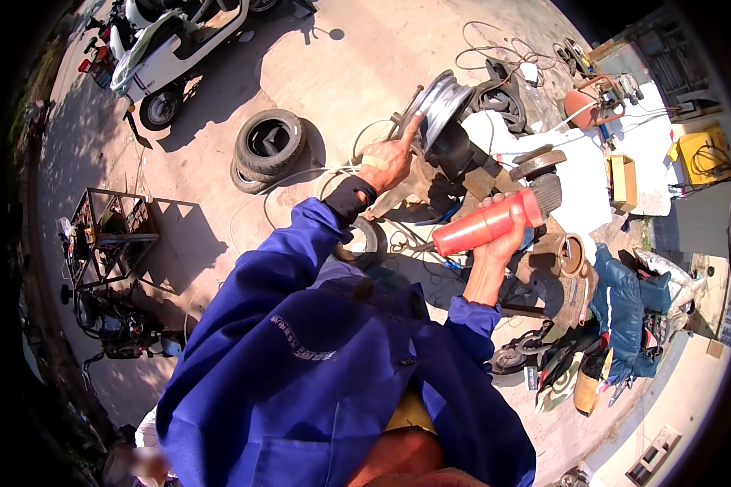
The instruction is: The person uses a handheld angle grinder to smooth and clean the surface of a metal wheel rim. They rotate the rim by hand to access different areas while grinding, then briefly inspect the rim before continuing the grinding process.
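Observation:
My left hand (387, 165), with a dark wristband and a tan plaster on its back, points its index finger at a silver wheel rim (440, 111). The fingertip is at the rim's near edge; whether it touches I cannot tell. Nothing is in that hand. In my right hand (503, 243) is a red tapered bottle (475, 230), held on its side with the wide end to the right. A dark ridged piece (548, 193) shows at that wide end, perhaps its cap. Under the rim is a dark stand (451, 150), partly hidden.
Two stacked tyres (270, 144) lie left of my left hand. A white scooter (175, 61) stands at the far left, near a metal frame (114, 223). To the right are an orange tank (581, 107), a yellow box (623, 181) and blue sheeting (621, 312). Hoses and cables cross the ground.

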`<state>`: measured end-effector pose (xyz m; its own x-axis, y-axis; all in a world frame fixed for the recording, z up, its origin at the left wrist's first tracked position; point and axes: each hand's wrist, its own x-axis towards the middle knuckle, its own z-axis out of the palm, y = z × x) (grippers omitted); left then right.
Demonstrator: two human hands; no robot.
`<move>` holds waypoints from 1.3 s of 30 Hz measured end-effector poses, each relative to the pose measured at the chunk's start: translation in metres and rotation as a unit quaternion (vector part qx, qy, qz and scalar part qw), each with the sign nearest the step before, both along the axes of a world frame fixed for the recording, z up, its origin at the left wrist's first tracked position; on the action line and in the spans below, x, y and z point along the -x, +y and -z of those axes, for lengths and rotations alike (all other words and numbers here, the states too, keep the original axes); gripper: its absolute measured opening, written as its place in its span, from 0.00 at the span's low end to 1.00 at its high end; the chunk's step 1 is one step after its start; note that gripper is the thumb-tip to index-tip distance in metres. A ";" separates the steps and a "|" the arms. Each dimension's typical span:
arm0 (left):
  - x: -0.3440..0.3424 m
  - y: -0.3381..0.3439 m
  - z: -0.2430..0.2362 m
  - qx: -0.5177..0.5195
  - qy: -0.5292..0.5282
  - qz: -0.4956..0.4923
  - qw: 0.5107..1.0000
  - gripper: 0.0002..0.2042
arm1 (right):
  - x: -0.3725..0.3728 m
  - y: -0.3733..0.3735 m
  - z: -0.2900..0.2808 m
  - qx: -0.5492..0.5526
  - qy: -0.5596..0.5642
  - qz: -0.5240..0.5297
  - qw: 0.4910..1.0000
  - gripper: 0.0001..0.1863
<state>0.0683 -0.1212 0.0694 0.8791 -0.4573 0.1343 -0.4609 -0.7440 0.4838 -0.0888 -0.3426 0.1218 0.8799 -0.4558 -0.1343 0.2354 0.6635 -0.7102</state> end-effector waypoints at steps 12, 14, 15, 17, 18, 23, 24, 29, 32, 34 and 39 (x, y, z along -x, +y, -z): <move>0.027 0.015 0.002 0.033 0.032 0.003 0.999 0.36 | -0.015 0.014 -0.001 0.024 -0.005 -0.019 1.000 0.25; 0.042 0.027 -0.003 0.027 0.096 0.029 0.995 0.24 | -0.020 0.024 -0.008 0.034 0.029 0.004 0.999 0.27; 0.055 0.030 -0.005 0.099 0.095 0.053 0.989 0.22 | -0.021 0.029 -0.014 0.041 0.043 0.008 0.998 0.27; 0.079 0.040 -0.033 0.147 0.166 0.105 0.969 0.22 | -0.028 0.040 -0.016 0.050 0.043 0.005 0.998 0.27; 0.088 0.043 -0.037 0.182 0.158 0.134 0.961 0.25 | -0.034 0.044 -0.009 0.039 0.042 0.007 0.998 0.26; 0.102 0.037 -0.092 0.168 0.287 0.125 0.935 0.42 | -0.056 0.082 -0.024 0.045 0.038 -0.018 0.998 0.26; 0.102 0.035 -0.087 0.168 0.293 0.095 0.937 0.42 | -0.060 0.083 -0.019 0.039 0.052 -0.050 0.997 0.25; 0.091 0.038 -0.083 0.155 0.299 0.013 0.942 0.40 | -0.084 0.105 -0.015 0.021 0.076 -0.064 0.995 0.21; 0.090 0.046 -0.084 0.162 0.290 0.010 0.943 0.39 | -0.086 0.111 -0.012 0.020 0.086 -0.074 0.993 0.21; 0.086 0.050 -0.087 0.161 0.299 0.007 0.941 0.38 | -0.087 0.117 -0.015 0.010 0.076 -0.064 0.995 0.20; 0.077 0.082 -0.091 0.179 0.294 -0.005 0.939 0.34 | -0.094 0.154 -0.028 0.048 0.093 -0.052 0.993 0.18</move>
